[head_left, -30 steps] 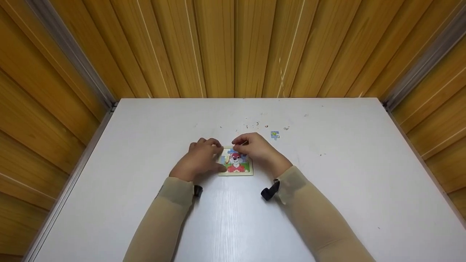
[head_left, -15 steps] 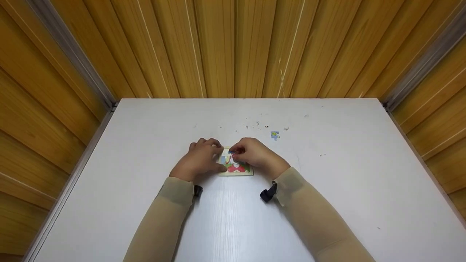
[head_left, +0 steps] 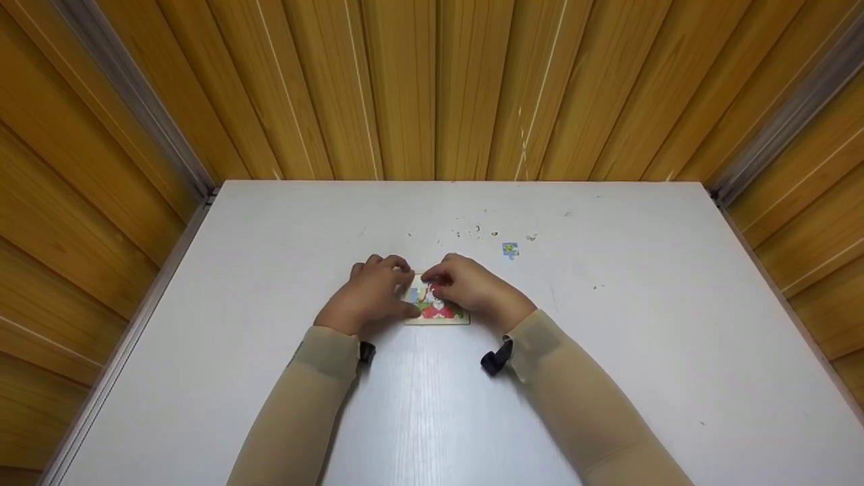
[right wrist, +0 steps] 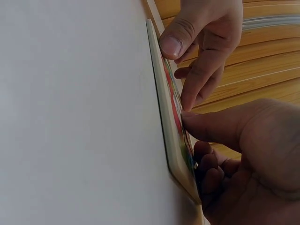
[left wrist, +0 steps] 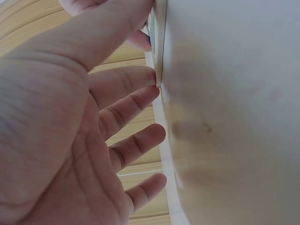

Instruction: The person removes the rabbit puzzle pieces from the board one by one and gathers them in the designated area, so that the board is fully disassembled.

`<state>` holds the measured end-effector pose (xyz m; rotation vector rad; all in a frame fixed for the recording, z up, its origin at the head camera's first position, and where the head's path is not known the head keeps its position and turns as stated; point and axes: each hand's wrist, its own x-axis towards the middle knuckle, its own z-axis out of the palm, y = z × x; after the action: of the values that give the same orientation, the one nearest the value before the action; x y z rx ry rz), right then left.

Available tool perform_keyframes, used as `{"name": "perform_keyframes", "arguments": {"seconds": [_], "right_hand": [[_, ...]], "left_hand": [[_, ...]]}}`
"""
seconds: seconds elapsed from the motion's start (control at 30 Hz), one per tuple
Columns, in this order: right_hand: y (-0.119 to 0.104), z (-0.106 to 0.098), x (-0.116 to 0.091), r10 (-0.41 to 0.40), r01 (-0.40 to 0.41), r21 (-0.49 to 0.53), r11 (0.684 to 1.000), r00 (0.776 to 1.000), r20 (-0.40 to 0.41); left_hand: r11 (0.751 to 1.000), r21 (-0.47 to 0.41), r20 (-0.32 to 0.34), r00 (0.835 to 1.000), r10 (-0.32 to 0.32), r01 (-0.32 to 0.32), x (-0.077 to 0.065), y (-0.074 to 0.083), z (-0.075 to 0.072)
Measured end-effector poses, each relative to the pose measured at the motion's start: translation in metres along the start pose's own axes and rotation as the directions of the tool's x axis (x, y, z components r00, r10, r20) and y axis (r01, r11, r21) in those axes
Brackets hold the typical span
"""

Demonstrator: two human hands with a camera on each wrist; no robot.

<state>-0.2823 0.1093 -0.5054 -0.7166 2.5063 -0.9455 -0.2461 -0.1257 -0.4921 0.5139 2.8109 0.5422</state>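
A small framed jigsaw puzzle (head_left: 439,322) with a red-and-white cartoon animal lies flat on the white table. My left hand (head_left: 368,295) rests at its left side, thumb on the lower corner and index finger at the upper one. In the left wrist view, the remaining fingers (left wrist: 140,143) are spread, clear of the frame. Over the upper part of the picture, my right hand (head_left: 476,287) pinches with bent fingers at what seems a blue puzzle piece, now mostly hidden. In the right wrist view, the right thumb (right wrist: 211,124) touches the puzzle's face.
One loose blue puzzle piece (head_left: 510,250) lies beyond the right hand. Small marks dot the table (head_left: 283,223) around it. Wood-patterned panels (head_left: 405,88) stand along the back and both sides.
The right hand has shifted slightly left and down over the puzzle, covering more of the picture's upper part. The left hand and the loose piece stay in place.
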Motion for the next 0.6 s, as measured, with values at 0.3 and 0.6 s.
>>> {"name": "perform_keyframes", "arguments": {"seconds": [0.3, 0.6], "right_hand": [[0.0000, 0.0025, 0.0002, -0.007, 0.007, -0.013, 1.000, 1.000, -0.024], [0.0015, 0.0010, 0.0020, 0.013, -0.012, 0.016, 1.000, 0.998, -0.058]], "left_hand": [[1.000, -0.005, -0.011, 1.000, 0.010, -0.010, -0.0023, 0.0010, -0.0009], [1.000, -0.002, -0.017, 1.000, 0.005, -0.005, -0.0014, 0.0017, -0.0007]]}}
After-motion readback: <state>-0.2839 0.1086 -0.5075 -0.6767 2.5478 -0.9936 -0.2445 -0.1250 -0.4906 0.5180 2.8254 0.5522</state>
